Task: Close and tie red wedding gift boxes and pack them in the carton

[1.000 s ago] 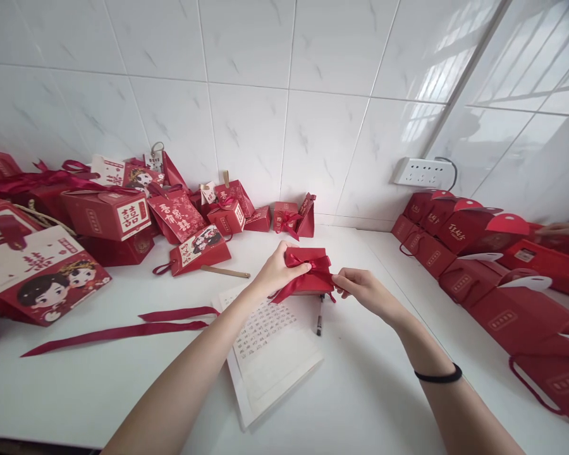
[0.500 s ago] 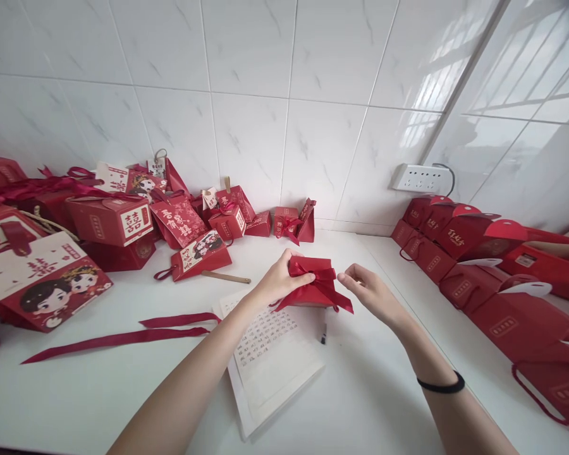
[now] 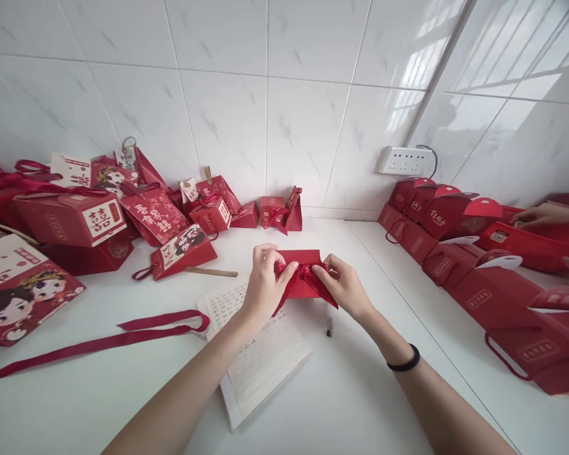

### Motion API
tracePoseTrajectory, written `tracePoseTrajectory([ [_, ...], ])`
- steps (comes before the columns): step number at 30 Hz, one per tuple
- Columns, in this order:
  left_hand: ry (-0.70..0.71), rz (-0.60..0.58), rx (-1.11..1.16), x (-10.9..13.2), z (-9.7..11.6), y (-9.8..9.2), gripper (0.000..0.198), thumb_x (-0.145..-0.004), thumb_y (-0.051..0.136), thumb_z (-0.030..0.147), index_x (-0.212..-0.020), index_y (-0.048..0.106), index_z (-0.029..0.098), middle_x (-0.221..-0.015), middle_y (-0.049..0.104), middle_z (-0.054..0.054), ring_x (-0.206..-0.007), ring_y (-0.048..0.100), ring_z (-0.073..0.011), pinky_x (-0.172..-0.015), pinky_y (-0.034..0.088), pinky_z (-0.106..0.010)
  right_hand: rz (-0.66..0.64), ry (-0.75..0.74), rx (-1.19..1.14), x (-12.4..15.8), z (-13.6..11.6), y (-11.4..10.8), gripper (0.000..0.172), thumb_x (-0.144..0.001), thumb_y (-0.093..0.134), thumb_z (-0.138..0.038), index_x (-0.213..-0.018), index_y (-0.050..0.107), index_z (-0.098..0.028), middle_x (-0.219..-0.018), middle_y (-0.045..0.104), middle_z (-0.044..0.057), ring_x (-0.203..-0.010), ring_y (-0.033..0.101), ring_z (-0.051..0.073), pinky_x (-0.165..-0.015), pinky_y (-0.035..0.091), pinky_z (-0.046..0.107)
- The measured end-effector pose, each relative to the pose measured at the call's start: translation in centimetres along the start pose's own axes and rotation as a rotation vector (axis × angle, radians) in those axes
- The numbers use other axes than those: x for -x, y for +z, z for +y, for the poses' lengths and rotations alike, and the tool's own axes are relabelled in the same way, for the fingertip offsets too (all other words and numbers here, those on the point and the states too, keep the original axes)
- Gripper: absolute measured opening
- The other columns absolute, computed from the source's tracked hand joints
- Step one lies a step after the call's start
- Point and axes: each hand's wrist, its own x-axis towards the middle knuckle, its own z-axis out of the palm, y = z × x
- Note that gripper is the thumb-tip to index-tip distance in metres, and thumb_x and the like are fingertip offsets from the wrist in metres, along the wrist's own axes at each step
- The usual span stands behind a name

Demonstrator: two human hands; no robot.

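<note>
Red gift box (image 3: 306, 292) between your left hand (image 3: 265, 281) and right hand (image 3: 345, 285), fingers of both pinching its one satin bow (image 3: 305, 272), one handwritten notepad (image 3: 270, 373), one pen (image 3: 330, 326), one loose ribbon (image 3: 99, 342) nearby

Site is presenting as a packing workspace; whether home or shop, undetermined. Marble-patterned white tiles (image 3: 308, 133) are lining the walls and carrying a barred-window reflection (image 3: 412, 69); a multi-socket power strip (image 3: 405, 160) is showing near the corner. Decorated red boxes (image 3: 71, 215) are crowding the left of a white worktop (image 3: 360, 385), handled red boxes (image 3: 483, 297) are standing in rows at right, and loose ribbon (image 3: 104, 341) and handwritten sheets (image 3: 265, 373) are lying between. The left hand (image 3: 265, 281) and right hand (image 3: 344, 284) are gripping a ribboned box (image 3: 301, 256); a second person (image 3: 552, 215) is reaching in at far right.
</note>
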Motion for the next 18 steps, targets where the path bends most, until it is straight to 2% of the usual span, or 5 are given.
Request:
tracePoseTrajectory([
  [3, -0.027, 0.045, 0.000, 0.5, 0.0, 0.1, 0.020, -0.086, 0.054, 0.022, -0.073, 0.039, 0.021, -0.097, 0.042, -0.006, -0.102, 0.051, -0.0193, -0.077, 0.046, -0.030, -0.020, -0.003, 0.000, 0.0, 0.0, 0.0, 0.042, -0.082, 0.049, -0.059, -0.066, 0.038, -0.022, -0.062, 0.053, 0.000, -0.061, 0.053, 0.015, -0.052, 0.043, 0.026],
  [7, -0.076, 0.079, -0.002, 0.9, 0.2, 0.2, 0.016, -0.087, 0.053, 0.025, -0.076, 0.042, 0.021, -0.092, 0.041, -0.004, -0.087, 0.051, -0.0165, -0.074, 0.046, -0.029, -0.006, -0.066, 0.048, 0.0, -0.2, 0.0, 0.040, -0.083, 0.047, -0.057, -0.065, 0.039, -0.022, -0.063, 0.053, -0.001, -0.062, 0.054, 0.015, -0.063, 0.048, 0.030],
  [11, -0.208, 0.061, 0.005, 1.1, 0.7, 0.3, 0.015, -0.089, 0.049, 0.028, -0.077, 0.043, 0.021, -0.085, 0.044, -0.003, -0.079, 0.049, -0.0158, -0.074, 0.044, -0.030, 0.029, -0.075, 0.080, 0.2, -0.4, 0.1, 0.040, -0.083, 0.046, -0.057, -0.065, 0.039, -0.022, -0.063, 0.052, 0.000, -0.063, 0.053, 0.016, -0.059, 0.045, 0.029],
  [18, -0.318, 0.024, 0.077, 0.9, 1.1, 0.2, 0.016, -0.091, 0.045, 0.030, -0.078, 0.045, 0.021, -0.086, 0.050, -0.003, -0.083, 0.050, -0.0173, -0.077, 0.042, -0.030, -0.005, -0.006, -0.075, 0.3, -0.7, 0.2, 0.044, -0.082, 0.049, -0.060, -0.063, 0.039, -0.021, -0.062, 0.050, -0.001, -0.060, 0.049, 0.014, -0.052, 0.039, 0.025],
])
